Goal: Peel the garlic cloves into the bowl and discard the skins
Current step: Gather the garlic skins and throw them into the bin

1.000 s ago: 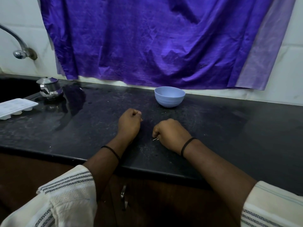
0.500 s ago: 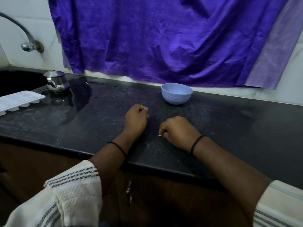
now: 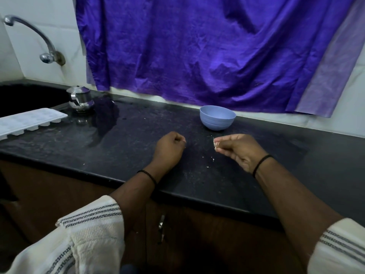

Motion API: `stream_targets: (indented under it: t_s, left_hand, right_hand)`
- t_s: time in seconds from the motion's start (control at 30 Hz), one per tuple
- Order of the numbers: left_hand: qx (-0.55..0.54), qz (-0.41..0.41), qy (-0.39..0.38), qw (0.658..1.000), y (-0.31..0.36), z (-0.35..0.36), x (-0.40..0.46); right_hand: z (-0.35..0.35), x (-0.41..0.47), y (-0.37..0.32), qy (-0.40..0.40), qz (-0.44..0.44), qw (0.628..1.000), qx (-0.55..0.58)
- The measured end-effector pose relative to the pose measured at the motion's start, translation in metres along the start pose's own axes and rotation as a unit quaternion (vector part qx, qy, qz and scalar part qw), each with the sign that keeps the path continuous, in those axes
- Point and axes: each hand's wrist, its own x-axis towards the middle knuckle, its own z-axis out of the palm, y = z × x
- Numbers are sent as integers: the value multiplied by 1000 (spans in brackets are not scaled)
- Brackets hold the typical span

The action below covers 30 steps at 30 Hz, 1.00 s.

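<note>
Both hands are working just in front of the bowl (image 3: pixel 217 117), that pale blue, smooth, round-bellied thing near the back of the dark speckled tabletop (image 3: pixel 118 147). The right hand (image 3: pixel 239 151) is lifted a little, thumb and fingertips pinching a thin, papery scrap of garlic skin (image 3: pixel 214 143), pale and curling. I'd say it is kept clear of the bowl so the waste goes elsewhere. The left hand (image 3: pixel 169 149) rests on the stone to the bowl's near left, curled into a fist; whether a clove sits inside I cannot tell, the fingers hide it. No clove is visible anywhere, and the bowl's inside is out of sight from here. A few white flakes (image 3: pixel 213 159) lie on the tabletop nearer than the bowl, between the two hands. Far left of the bowl stand a shiny steel pot (image 3: pixel 80 98) and a white ice tray (image 3: pixel 29 121); a crumpled purple cloth (image 3: pixel 197 52) hangs behind.
</note>
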Motion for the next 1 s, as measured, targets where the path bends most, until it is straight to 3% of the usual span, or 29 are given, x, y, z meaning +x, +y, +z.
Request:
stream_targets:
  t_s: [0.23,0.47,0.6,0.8,0.93,1.0]
  left_hand:
    - [-39,-21,13,999,-9,-37,-15]
    - [-130,-30,4,991,-50,-179,-76]
    - [-161,-102,13,982,-110,-274,-132]
    - [-229,-251,38,940,-230,-363,-219]
    - [-247,-327,112,905,-311,-393,-263]
    - [-210,-374,161,889,-350,-395,-278]
  right_hand:
    - [51,-25,-11,-97,46,985,135]
    - [202,-92,11,-285,90,943,143]
    - [299,-135,73,-383,167,902,111]
    - [406,-168,185,-413,287,861,70]
    - [462,-180,267,-391,346,853,-4]
    - [479,-181,307,-379,335,859,-74]
